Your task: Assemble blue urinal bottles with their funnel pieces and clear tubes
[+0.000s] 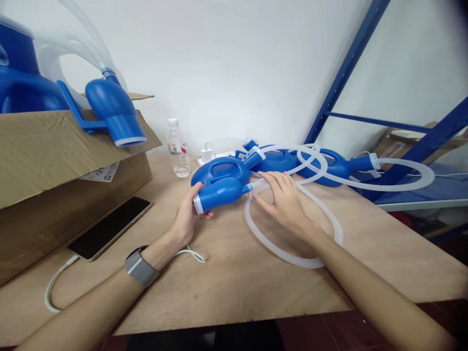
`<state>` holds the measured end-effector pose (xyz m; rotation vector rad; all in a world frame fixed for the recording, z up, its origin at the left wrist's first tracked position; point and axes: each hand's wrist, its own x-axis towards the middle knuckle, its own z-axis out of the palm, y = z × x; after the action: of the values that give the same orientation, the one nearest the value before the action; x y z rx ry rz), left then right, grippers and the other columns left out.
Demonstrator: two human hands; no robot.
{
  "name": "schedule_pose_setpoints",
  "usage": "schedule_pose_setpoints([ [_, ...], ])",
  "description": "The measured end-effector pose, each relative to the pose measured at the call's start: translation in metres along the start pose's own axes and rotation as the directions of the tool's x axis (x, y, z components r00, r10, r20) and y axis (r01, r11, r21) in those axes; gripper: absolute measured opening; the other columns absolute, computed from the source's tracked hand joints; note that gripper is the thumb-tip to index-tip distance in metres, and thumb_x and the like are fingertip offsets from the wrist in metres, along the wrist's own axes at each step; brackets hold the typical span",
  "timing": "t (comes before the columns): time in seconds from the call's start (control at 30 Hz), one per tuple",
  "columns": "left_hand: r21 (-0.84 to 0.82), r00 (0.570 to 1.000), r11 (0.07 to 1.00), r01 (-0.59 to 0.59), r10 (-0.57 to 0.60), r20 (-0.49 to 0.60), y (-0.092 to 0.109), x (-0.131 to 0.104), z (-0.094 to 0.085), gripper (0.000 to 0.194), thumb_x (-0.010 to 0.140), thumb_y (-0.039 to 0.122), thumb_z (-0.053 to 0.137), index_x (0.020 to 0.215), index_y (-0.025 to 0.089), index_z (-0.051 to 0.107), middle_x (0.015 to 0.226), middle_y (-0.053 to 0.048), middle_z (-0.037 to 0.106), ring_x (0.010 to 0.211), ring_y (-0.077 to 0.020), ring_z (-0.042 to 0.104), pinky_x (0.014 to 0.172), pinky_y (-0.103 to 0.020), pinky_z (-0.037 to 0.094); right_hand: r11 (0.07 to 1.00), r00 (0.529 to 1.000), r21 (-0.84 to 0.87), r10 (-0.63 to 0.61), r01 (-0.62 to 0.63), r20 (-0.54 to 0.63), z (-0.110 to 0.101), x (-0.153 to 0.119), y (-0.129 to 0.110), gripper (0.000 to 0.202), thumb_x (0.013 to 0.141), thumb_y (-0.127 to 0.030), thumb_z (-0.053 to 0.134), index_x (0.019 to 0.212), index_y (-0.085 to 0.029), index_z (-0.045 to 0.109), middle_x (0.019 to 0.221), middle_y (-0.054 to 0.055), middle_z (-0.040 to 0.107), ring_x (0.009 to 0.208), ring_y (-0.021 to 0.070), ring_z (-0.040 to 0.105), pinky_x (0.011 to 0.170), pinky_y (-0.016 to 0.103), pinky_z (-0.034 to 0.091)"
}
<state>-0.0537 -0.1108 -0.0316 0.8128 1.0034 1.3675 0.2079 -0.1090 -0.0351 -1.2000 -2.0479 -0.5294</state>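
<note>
Fingers [197, 188] gripping funnel [223, 192], illegible bottle label [177, 148]

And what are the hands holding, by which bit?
Left hand: blue nozzle, by its wide, white-rimmed end. Right hand: at the tube near nozzle; grip unclear.

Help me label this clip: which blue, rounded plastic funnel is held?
The blue, rounded plastic funnel in the left hand; the funnel overhanging the brown cardboard box is untouched.

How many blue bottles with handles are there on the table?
3: the near bottle, just beyond the left hand; the middle bottle, farther back; the right bottle, beside the blue frame. More may be hidden.
</note>
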Motion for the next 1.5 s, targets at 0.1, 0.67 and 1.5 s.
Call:
schedule_pose_setpoints([
  [0.1,-0.024,1.000,1.000,-0.005,0.005,-0.004,0.000,0.001,0.000,0.036,0.093,0.046,0.062,0.107,0.014,0.070,0.094,-0.008,0.070,0.061,-0.0170,0.067,0.040,-0.025,0.056,1.000,0.999,0.015,-0.028,0.028,0.023,-0.002,0.000,0.003,0.048,0.098,-0.039,0.064,0.140,-0.018,0.058,0.118,0.015,0.067,0.110,0.0331,0.061,0.093,0.050,0.053],
  [0.67,-0.309,0.989,0.940,0.142,-0.124,0.078,0.002,0.000,0.000,0.039,0.092,0.052,0.061,0.101,0.015,0.068,0.083,-0.004,0.069,0.065,-0.0166,0.068,0.062,-0.028,0.058,0.993,0.993,-0.085,-0.076,0.085,0.094,-0.038,0.037,-0.016,0.052,0.092,-0.029,0.056,0.143,-0.020,0.056,0.092,0.009,0.067,0.084,0.0292,0.064,0.080,0.046,0.052],
  [1.5,-0.270,0.997,0.960,-0.078,0.068,-0.046,-0.001,0.018,-0.012,0.053,0.077,0.053,0.081,0.110,0.020,0.056,0.069,0.002,0.066,0.050,-0.0131,0.063,0.051,-0.022,0.053,0.990,0.878,0.081,0.068,-0.120,0.473,0.058,0.218,-0.023,0.077,0.097,-0.017,0.047,0.165,0.001,0.015,0.157,0.033,0.047,0.145,0.0396,0.050,0.119,0.057,0.040],
])
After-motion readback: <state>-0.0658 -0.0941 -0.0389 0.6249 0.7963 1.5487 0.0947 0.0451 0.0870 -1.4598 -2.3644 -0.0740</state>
